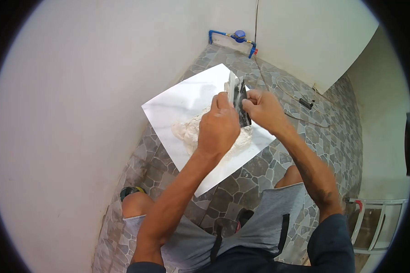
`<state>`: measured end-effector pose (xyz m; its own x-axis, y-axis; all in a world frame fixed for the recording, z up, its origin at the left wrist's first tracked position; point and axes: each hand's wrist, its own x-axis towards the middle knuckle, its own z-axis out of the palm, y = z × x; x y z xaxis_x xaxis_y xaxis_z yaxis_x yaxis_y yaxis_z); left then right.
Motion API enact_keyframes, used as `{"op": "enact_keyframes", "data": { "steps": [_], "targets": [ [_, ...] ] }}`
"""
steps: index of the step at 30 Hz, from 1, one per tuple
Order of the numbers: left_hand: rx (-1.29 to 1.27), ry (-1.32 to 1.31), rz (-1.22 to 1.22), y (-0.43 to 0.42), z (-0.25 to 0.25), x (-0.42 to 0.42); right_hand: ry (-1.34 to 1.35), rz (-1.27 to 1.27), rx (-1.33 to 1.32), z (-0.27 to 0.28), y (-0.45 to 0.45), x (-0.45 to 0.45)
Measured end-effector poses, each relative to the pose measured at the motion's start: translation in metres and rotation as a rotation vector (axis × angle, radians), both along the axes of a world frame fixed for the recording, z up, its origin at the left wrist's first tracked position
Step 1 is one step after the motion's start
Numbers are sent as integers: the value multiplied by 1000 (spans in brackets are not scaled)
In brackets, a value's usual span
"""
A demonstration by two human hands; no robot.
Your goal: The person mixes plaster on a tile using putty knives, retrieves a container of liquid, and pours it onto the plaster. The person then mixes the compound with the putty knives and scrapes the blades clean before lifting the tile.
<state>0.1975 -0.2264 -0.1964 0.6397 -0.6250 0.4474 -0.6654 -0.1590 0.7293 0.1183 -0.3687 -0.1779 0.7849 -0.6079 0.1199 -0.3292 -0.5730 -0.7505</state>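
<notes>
A white square board point(168, 109) lies below my hands, bearing a heap of wet off-white paste point(187, 132). My left hand point(218, 125) is closed on a flat, paste-smeared blade point(231, 88), held upright over the board. In my right hand point(264, 109), fingers and thumb pinch a dark flat scraper point(242, 104) with whitish smears. The two blades are side by side, very near each other; whether they touch is not clear. My left fingers partly hide the pale blade's lower end.
Blue pipes with a meter point(239, 36) stand by the wall at the back. A thin hose point(300, 119) and a black object point(306, 103) lie on the stone-patterned floor at right. A metal ladder point(380, 227) is at lower right. My knees flank the board's near side.
</notes>
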Motion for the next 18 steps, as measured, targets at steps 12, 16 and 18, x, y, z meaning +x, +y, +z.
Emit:
{"op": "enact_keyframes", "data": {
  "steps": [12, 16, 18],
  "targets": [
    [72, -229, -51, 9, -14, 63, 46, -155, 261, 3, -18, -94],
    [38, -217, -97, 14, -9, 76, 79, -321, 584, -61, -44, -151],
    [63, -185, -111, 16, -5, 80, 121, -383, 657, -73, -31, -162]
  ]
}}
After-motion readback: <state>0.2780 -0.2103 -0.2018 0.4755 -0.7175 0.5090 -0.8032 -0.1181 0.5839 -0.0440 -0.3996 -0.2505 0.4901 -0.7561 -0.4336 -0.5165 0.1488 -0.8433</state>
